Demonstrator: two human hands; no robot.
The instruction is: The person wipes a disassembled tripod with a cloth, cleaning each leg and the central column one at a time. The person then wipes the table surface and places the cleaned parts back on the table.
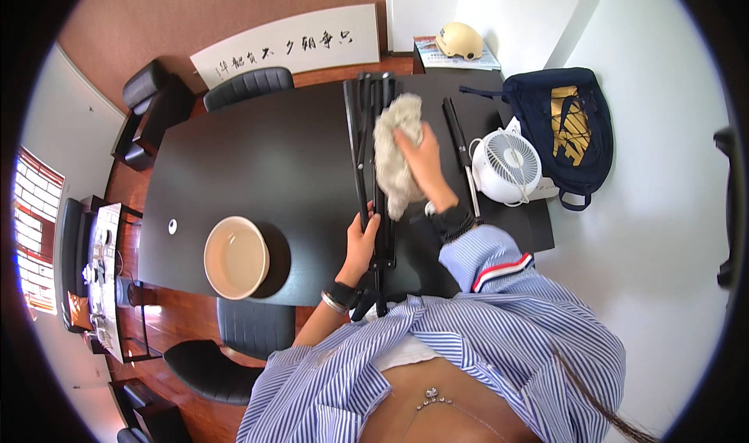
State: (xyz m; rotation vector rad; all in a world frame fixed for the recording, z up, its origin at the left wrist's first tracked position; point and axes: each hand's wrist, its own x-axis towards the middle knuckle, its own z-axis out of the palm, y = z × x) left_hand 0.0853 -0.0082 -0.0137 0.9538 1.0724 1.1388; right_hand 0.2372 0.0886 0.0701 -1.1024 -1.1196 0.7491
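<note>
My left hand (pixel 361 241) grips the lower legs of a folded black metal stand (pixel 364 144), which looks like a tripod. The stand reaches from near my waist toward the far edge of a dark table (pixel 281 144). In my right hand (pixel 424 162) is a shaggy off-white cloth (pixel 398 150), laid against the stand's right side and hiding part of it. To the right of that hand lies a black and silver telescopic pole (pixel 462 150). Beside the pole stands a round white fan (pixel 507 166) with its cord draped over the grille.
A cream bowl (pixel 236 258) sits at the table's near left, with a small white round object (pixel 172 226) beyond it. A navy backpack (pixel 562 132) rests by the right wall. Black chairs (pixel 248 89) stand around the table. A cream helmet (pixel 460 41) lies on a far cabinet.
</note>
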